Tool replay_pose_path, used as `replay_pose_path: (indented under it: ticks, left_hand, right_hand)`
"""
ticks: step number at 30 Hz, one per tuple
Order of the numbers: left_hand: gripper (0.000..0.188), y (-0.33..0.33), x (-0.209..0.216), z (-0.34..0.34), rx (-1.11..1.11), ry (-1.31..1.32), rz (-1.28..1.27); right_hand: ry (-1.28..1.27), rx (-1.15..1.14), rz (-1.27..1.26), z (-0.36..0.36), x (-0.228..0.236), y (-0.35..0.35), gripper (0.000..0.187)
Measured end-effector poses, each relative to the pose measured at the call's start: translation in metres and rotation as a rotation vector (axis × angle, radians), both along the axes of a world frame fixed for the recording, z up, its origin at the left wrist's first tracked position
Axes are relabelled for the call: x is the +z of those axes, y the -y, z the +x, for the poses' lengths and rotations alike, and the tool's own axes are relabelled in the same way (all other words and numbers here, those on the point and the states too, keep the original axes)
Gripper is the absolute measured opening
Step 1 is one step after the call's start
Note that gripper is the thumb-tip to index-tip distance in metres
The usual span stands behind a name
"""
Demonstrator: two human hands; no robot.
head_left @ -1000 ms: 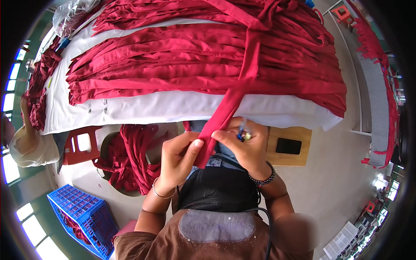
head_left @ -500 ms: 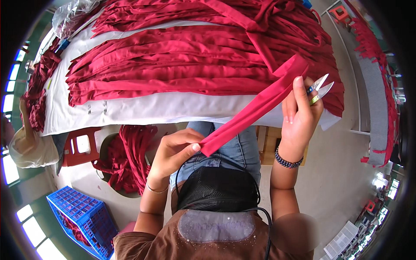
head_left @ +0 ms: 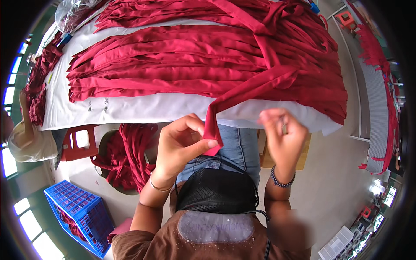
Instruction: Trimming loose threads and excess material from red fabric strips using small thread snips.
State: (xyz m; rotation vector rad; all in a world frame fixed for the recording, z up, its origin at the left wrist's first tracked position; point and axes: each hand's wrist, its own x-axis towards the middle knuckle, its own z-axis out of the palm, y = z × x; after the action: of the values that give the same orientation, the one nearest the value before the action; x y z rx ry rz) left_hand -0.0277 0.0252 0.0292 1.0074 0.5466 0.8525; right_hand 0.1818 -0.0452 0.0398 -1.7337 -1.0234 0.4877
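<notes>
Looks partway through one piece: pinched near its end, otherwise lying loose. Holds the red strip (head_left: 251,90) in the left grip (head_left: 175,143), just off the near edge of the tabletop (head_left: 151,108), above the lap (head_left: 238,147). Curls the right grip (head_left: 286,134) narrow, apart from that end — cannot tell, through blur, if holding anything. Shows much already spread: layered red strips (head_left: 173,60) side by side, impossible to call finished or waiting; more red cloth (head_left: 130,151) heaped in a tub (head_left: 106,139) below. Points the held end down lapward, rises steeply, then bends — long axis slanting away and rightward onto the pile.
</notes>
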Motion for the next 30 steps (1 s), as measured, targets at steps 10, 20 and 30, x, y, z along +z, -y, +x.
replay_pose_path:
  ticks: [10, 20, 30]
  left_hand:
    - [0.026, -0.017, 0.017, 0.032, 0.078, -0.030, 0.265]
    - [0.011, 0.005, -0.036, -0.009, -0.303, -0.308, 0.262]
    - [0.011, 0.017, -0.023, -0.022, -0.038, -0.238, -0.051]
  right_hand:
    - [-0.409, 0.256, 0.145, -0.031, -0.002, 0.003, 0.013]
    - [-0.516, -0.123, 0.339, 0.016, 0.033, -0.005, 0.014]
    - [-0.303, -0.058, 0.092, 0.030, 0.013, -0.012, 0.021]
